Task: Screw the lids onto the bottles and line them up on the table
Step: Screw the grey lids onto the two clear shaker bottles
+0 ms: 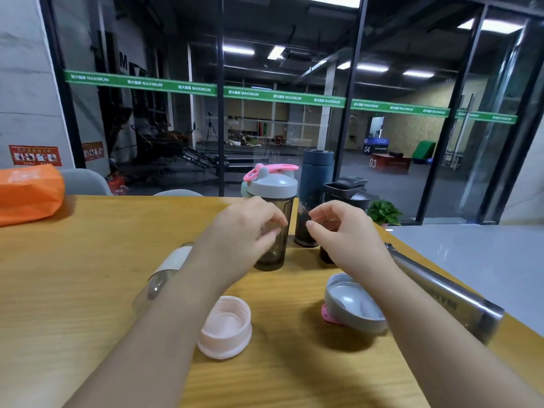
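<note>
The smoky translucent shaker bottle with a grey and pink lid [272, 219] stands upright mid-table. The left hand [244, 231] and right hand [344, 231] hover before it, fingers loosely curled, holding nothing. The right wrist hides a third dark bottle [326, 254].

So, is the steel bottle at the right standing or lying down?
Lying down. The steel bottle lies on its side along the table's right edge, without a lid.
</note>
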Demonstrator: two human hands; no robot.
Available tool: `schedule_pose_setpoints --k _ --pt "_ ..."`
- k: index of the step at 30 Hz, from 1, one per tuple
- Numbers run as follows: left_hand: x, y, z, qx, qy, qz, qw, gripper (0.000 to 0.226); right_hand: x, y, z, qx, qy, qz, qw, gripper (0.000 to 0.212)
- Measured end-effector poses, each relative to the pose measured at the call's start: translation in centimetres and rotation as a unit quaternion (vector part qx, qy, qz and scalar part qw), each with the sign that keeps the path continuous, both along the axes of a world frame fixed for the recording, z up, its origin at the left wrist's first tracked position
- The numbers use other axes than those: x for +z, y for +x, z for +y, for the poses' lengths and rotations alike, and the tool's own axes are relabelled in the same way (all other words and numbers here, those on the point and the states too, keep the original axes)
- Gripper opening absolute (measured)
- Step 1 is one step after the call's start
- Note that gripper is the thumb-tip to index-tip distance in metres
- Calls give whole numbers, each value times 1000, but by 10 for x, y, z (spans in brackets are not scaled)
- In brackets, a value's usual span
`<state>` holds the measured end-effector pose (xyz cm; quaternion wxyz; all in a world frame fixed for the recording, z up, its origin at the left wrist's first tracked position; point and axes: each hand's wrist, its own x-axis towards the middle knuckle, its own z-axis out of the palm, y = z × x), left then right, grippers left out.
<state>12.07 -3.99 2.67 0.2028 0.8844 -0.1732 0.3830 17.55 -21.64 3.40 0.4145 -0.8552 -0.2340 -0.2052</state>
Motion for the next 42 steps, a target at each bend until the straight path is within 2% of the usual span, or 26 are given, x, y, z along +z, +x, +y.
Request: schedule_pose_setpoints --k 4,8,11,14,18,21,26,30,36,40,42 --pt "-4 3 -24 4 20 24 999 12 -2 -2 -19 -21 -60 -52 997 11" --pt "-14 5 -51 24 -72 115 990 13 -6 1 -36 -66 -110 -66 990 30" --pt "-23 9 -71 53 -57 177 981 22 -12 9 -51 -128 -167 -41 977 46" --pt "-35 16 -83 93 -36 228 969 36 -16 15 -64 -167 -203 -9 965 50" --pt "-47 22 -93 88 -113 309 940 41 -20 17 -77 -185 -237 33 953 50" --pt "-54 27 -98 77 -146 325 931 30 -25 18 -83 -188 -248 57 949 55" --pt "-64 32 -98 85 -194 377 902 37 -26 18 -92 -198 -275 114 934 62" --pt "-65 34 -98 87 -215 386 893 24 -24 21 -97 -197 -296 164 920 68" --pt "-64 32 -96 72 -253 376 889 26 -23 23 -100 -183 -315 182 913 75" --pt "-53 28 -87 67 -300 342 888 32 -26 22 -102 -183 -340 176 906 95" --pt "-46 24 -83 63 -341 327 879 24 -31 21 -101 -196 -345 146 906 95"
